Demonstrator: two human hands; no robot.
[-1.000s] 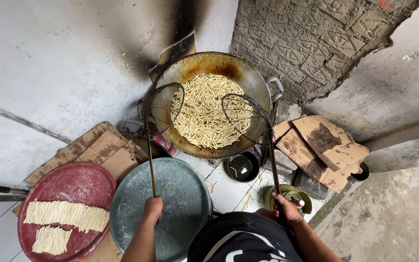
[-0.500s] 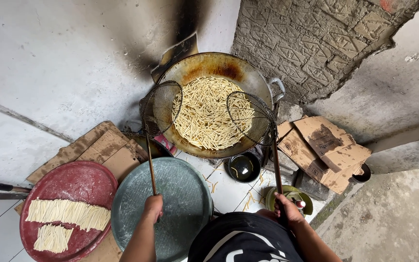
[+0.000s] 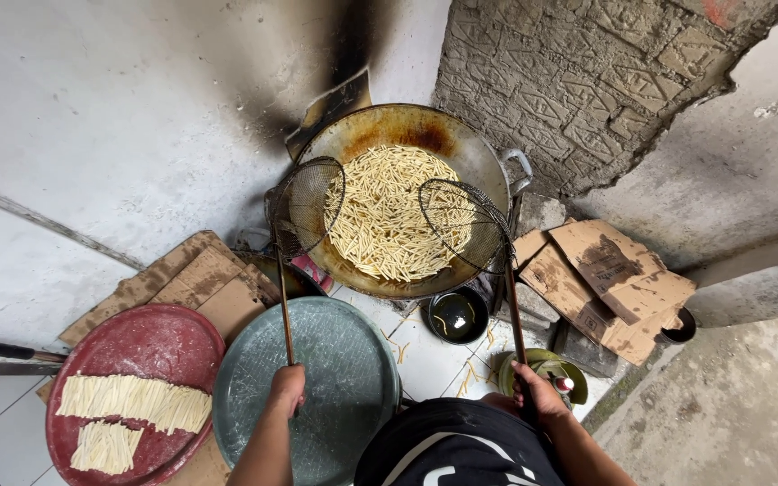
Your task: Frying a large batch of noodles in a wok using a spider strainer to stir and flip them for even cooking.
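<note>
A large blackened wok (image 3: 488,162) holds a floating mass of pale yellow stick-shaped pieces (image 3: 389,211) in oil. My left hand (image 3: 286,389) grips the long handle of a wire skimmer (image 3: 306,203), whose basket hangs over the wok's left rim. My right hand (image 3: 538,393) grips a second wire skimmer (image 3: 464,225), its basket over the wok's right side. Both baskets look empty.
A grey-green round tray (image 3: 335,369) lies below the wok. A red round tray (image 3: 150,346) at the left carries rows of raw pale sticks (image 3: 132,402). A small dark bowl (image 3: 456,317) and cardboard pieces (image 3: 610,279) lie to the right. A rough stone wall (image 3: 587,81) rises behind.
Both skimmer baskets have shifted a little over the wok. My hands stay on the handles in about the same place.
</note>
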